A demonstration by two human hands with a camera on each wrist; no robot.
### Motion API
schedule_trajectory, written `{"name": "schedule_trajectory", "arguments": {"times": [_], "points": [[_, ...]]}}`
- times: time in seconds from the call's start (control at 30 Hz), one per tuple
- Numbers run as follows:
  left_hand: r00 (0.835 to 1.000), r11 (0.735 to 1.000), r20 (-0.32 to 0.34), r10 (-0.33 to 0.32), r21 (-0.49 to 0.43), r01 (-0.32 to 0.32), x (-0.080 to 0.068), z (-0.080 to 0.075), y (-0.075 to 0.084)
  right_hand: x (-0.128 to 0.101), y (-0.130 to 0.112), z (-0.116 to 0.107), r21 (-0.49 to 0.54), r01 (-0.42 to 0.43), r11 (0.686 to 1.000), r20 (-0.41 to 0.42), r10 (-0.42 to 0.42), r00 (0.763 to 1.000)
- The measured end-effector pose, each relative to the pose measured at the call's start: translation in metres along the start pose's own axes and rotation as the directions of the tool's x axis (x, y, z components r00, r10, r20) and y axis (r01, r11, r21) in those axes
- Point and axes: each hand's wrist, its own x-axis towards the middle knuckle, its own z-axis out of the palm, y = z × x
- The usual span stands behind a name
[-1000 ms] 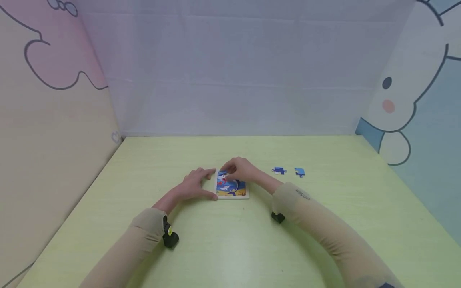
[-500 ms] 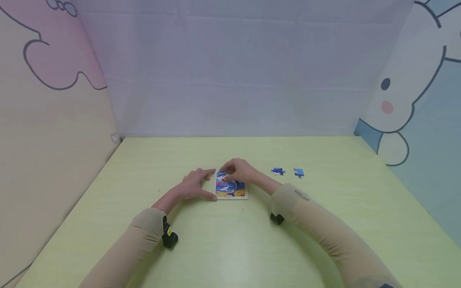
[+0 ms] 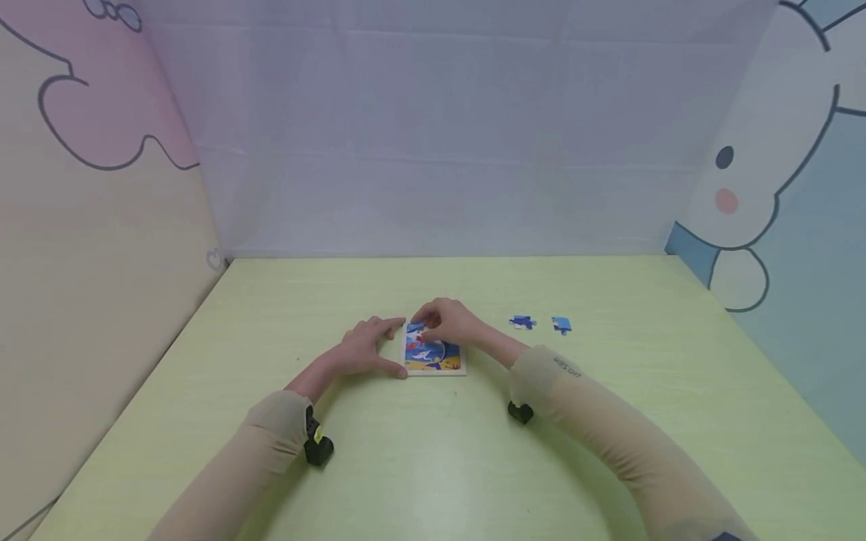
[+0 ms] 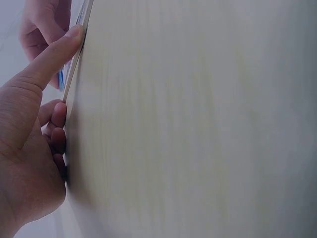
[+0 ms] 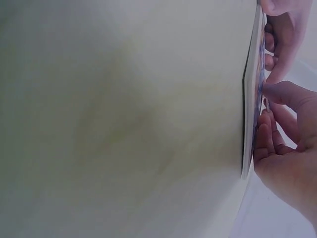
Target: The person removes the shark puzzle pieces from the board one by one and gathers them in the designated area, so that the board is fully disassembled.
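A small jigsaw puzzle board with a pale rim and a blue sea picture lies on the table. My left hand rests along its left side, thumb at the near corner and straight index finger at the far one. Its other fingers are bent in against the board's edge in the left wrist view. Over the board's upper left part, my right hand pinches a puzzle piece, whose thin edge shows in the right wrist view. The right fingers hide most of that piece and part of the picture.
Two loose blue puzzle pieces, a left one and a right one, lie to the right of the board. The yellow-green table meets a pale curtain at the back. Cartoon-printed panels flank both sides.
Both hands and the board keep nearly the same places. The view has shifted very slightly; the loose pieces have not moved on the table.
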Motion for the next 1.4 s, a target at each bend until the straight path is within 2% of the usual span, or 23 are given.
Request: {"name": "schedule_trajectory", "arguments": {"times": [0.23,0.4,0.7,0.87,1.2,1.4], "points": [[1.0,1.0,0.001,-0.004,0.005,0.004,-0.001,-0.001,0.004,-0.003,0.004,-0.01,-0.013,0.039,0.999,-0.055,-0.039,0.998],[1.0,1.0,-0.003,-0.004,0.01,0.004,-0.001,-0.001,0.004,-0.009,0.009,-0.024,-0.03,0.032,0.999,-0.082,-0.034,0.996],[1.0,1.0,-0.003,-0.008,0.01,0.008,0.002,0.0,0.003,-0.019,0.035,-0.046,-0.087,0.034,0.996,-0.168,-0.048,0.985],[1.0,1.0,-0.002,0.012,0.024,-0.012,0.002,-0.001,0.003,-0.028,0.049,-0.056,-0.09,0.034,0.995,-0.202,-0.052,0.978],[1.0,1.0,0.0,0.008,0.002,-0.008,0.002,0.0,0.003,-0.043,0.07,-0.066,-0.078,0.016,0.997,-0.219,-0.033,0.975],[1.0,1.0,0.001,0.011,0.001,-0.011,0.001,-0.001,0.004,-0.049,0.076,-0.068,-0.09,-0.024,0.996,-0.177,0.007,0.984]]}}
